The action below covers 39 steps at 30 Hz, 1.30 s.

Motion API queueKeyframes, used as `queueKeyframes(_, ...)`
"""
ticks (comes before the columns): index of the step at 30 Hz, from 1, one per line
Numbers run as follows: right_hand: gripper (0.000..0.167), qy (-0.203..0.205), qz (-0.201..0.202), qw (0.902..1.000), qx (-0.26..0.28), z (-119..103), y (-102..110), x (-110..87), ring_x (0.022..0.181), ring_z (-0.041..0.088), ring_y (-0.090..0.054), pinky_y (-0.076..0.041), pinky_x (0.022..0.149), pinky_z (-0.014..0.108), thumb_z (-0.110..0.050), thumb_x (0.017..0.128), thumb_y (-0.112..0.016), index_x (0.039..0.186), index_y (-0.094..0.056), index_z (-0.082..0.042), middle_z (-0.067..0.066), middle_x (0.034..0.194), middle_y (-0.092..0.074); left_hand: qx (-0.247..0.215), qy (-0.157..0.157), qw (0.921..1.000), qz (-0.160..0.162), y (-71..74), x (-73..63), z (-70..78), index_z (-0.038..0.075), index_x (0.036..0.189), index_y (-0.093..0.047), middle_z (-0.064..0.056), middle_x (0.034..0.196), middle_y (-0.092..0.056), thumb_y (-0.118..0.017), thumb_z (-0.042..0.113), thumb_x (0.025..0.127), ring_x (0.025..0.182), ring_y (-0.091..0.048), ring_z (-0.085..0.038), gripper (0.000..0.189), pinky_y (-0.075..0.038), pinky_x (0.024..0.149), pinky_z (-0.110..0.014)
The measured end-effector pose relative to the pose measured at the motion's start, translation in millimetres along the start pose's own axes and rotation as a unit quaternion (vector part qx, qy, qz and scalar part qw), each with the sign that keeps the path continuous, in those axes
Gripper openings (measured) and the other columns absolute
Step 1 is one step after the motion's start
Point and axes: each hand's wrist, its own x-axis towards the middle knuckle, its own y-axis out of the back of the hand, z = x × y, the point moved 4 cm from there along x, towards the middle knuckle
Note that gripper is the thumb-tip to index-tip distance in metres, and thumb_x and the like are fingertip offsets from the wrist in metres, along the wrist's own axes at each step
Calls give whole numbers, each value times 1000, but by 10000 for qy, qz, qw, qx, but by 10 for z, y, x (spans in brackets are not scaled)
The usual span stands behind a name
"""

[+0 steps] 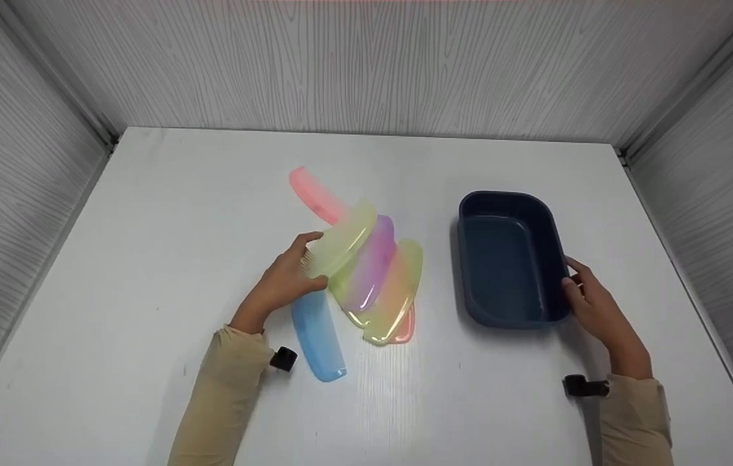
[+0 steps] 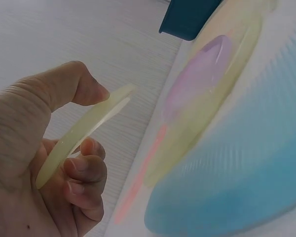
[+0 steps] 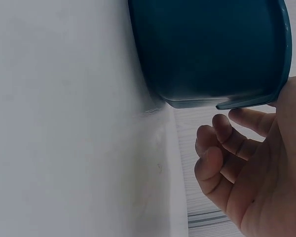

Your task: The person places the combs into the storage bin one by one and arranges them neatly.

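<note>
My left hand [image 1: 283, 279] pinches a pale yellow-green comb [image 1: 345, 241] between thumb and fingers. In the left wrist view this comb [image 2: 81, 133] is seen along its narrow edge. Below and beside it lies a loose, overlapping pile of combs: a purple comb [image 1: 372, 265], a yellow-orange comb [image 1: 398, 294] and others partly hidden underneath. A blue comb [image 1: 319, 336] points toward the front, and a pink comb [image 1: 316, 194] sticks out at the back. On the right, my right hand [image 1: 599, 310] grips the right rim of a dark blue plastic basin [image 1: 502, 272], with thumb over the edge.
The white table [image 1: 198, 188] carries the combs in the middle and the basin to their right. Grey wood-grain panels [image 1: 366, 65] close off the back and both sides. Each wrist wears a small black camera [image 1: 283, 359] on a strap.
</note>
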Motion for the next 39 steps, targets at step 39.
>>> queueKeyframes(39,50,37,26,9997,244,-7,-19,-6,77,5,-46,-41,64,20,-20,102,-43,147,-29,-4,15,103,-50,-1180,-833,9876,-612,-1014,573,1191,21,147,-35,-12,125,-54,-66,17,74,101,-53,-21,79,-44,71,-28)
